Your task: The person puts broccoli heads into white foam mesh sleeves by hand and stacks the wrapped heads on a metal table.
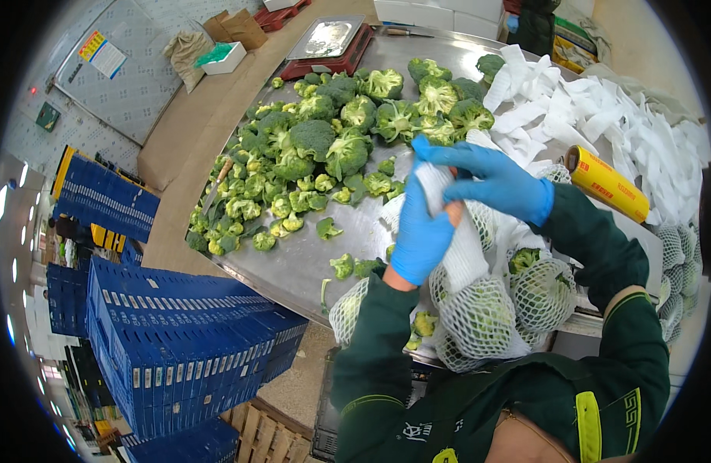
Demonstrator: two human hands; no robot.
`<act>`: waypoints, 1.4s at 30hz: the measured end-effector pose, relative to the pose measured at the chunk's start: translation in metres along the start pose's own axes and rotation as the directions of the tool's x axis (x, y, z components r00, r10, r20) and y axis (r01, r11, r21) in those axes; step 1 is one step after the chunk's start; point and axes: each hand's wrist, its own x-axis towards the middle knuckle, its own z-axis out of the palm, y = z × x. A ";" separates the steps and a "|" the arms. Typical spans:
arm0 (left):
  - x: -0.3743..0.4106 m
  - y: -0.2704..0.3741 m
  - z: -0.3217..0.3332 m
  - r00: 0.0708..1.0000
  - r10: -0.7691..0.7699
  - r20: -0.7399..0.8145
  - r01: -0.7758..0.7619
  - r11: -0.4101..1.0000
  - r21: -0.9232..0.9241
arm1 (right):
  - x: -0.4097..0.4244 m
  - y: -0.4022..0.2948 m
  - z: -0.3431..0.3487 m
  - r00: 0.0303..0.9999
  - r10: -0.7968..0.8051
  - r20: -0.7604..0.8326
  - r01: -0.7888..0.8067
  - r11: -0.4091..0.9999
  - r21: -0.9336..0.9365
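My left hand [422,234], in a blue glove, grips a white foam net sleeve [462,249] above the steel table. At the sleeve's upper end the gloved fingers of my right hand [500,182] close over it. Bare fingertips show between the gloves. What the sleeve's upper part holds is hidden by my hands. Just below its lower end lies a netted broccoli head [480,318], and I cannot tell whether the two are joined. Another broccoli in foam net [540,289] rests to the right, below my right forearm.
Loose broccoli heads [312,139] and small florets cover the left of the steel table [297,278], with a knife [218,182] among them. Flat foam nets [592,116] and a yellow film roll [607,182] lie right. A scale [329,43] stands behind; blue crates [181,341] stand left.
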 end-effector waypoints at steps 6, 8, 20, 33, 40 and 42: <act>0.002 0.028 -0.050 0.999 -0.039 0.019 0.043 0.896 -0.442 | 0.045 -0.019 0.046 0.984 0.028 -0.173 0.027 0.950 0.312; -0.001 0.042 -0.057 0.998 -0.019 -0.055 -0.010 0.877 -0.480 | 0.059 -0.020 0.055 0.972 -0.144 -0.184 0.181 0.962 0.203; -0.075 0.003 -0.123 0.907 -0.410 -0.094 0.410 0.912 -0.019 | 0.070 -0.015 0.109 0.979 0.190 0.078 -0.204 0.867 0.455; 0.026 -0.085 -0.203 0.822 -0.501 -0.271 0.547 0.826 0.133 | 0.171 0.052 0.057 0.859 0.411 0.305 -0.511 0.702 0.496; 0.068 -0.210 -0.229 0.560 -0.750 -0.351 0.318 0.586 -0.745 | 0.285 0.201 0.094 0.980 0.140 -0.142 -0.200 0.672 -0.713; 0.074 -0.243 -0.227 0.666 -0.704 -0.247 0.268 0.535 -0.801 | 0.296 0.218 0.090 0.970 0.243 -0.030 -0.201 0.720 -0.665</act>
